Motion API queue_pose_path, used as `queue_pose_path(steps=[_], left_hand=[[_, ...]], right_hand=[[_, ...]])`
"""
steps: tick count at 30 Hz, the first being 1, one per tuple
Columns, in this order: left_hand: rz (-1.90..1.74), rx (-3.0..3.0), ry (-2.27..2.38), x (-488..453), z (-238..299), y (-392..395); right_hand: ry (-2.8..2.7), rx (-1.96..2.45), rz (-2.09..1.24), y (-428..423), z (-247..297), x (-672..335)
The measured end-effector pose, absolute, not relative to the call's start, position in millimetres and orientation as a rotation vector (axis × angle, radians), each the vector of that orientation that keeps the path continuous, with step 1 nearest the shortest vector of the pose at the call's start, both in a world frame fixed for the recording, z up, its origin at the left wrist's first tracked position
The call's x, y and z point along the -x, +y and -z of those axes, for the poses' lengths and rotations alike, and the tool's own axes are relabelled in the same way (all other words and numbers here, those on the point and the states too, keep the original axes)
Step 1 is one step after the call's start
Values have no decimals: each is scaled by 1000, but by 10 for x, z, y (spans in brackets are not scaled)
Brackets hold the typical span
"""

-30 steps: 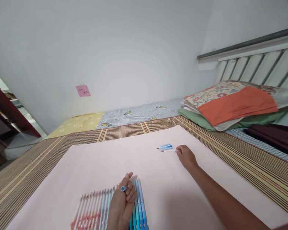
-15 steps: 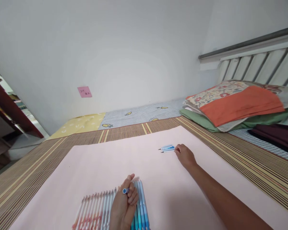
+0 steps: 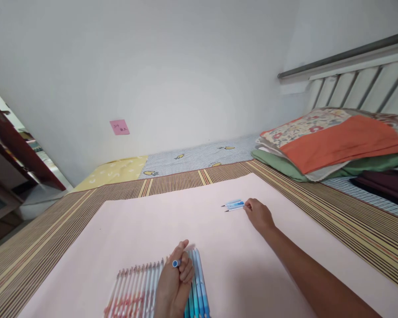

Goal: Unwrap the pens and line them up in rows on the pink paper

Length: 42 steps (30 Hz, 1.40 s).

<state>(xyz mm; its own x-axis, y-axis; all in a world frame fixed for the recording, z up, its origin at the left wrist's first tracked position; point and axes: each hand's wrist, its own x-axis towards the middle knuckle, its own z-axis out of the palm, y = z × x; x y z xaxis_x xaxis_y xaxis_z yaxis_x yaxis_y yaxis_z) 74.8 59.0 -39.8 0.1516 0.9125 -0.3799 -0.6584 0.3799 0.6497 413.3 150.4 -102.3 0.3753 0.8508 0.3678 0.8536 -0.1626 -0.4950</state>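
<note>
My left hand (image 3: 177,280) is closed around a blue pen (image 3: 176,263); only its round end shows between thumb and fingers. Beneath and beside that hand lies a row of pens, with clear and reddish pens (image 3: 132,291) on its left and blue and teal pens (image 3: 200,287) on its right. Farther off, my right hand (image 3: 260,214) rests low over the paper, its fingertips pinched on the right end of a thin white refill (image 3: 235,209) with a dark tip. Just beyond it lie a similar dark-tipped stick (image 3: 231,202) and a blue piece (image 3: 238,204).
A pale pink sheet (image 3: 159,216) covers much of the striped mat (image 3: 53,247). Folded fabrics with an orange piece (image 3: 348,148) are piled at the right, near a white slatted rail (image 3: 361,90). A pink note (image 3: 120,127) is on the wall.
The view has shifted slightly, so everything sits a little farther right. Both hands keep almost the same pose, and the small pieces by my right hand look unmoved on the sheet.
</note>
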Motion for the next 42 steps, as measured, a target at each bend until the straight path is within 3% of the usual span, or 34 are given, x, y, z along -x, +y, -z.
queue_pose_path(steps=[9,32,42], left_hand=[[-1177,-363,828,-755,375,575],[-1169,-334,839,-763,344,578],[-1163,-351,856,-768,353,575]], right_hand=[[-1579,1901,184,1474,1048,-4051],[-1419,1890,167,1511,1143,-4220],[-2057,1841,86,1811,693,-4112]])
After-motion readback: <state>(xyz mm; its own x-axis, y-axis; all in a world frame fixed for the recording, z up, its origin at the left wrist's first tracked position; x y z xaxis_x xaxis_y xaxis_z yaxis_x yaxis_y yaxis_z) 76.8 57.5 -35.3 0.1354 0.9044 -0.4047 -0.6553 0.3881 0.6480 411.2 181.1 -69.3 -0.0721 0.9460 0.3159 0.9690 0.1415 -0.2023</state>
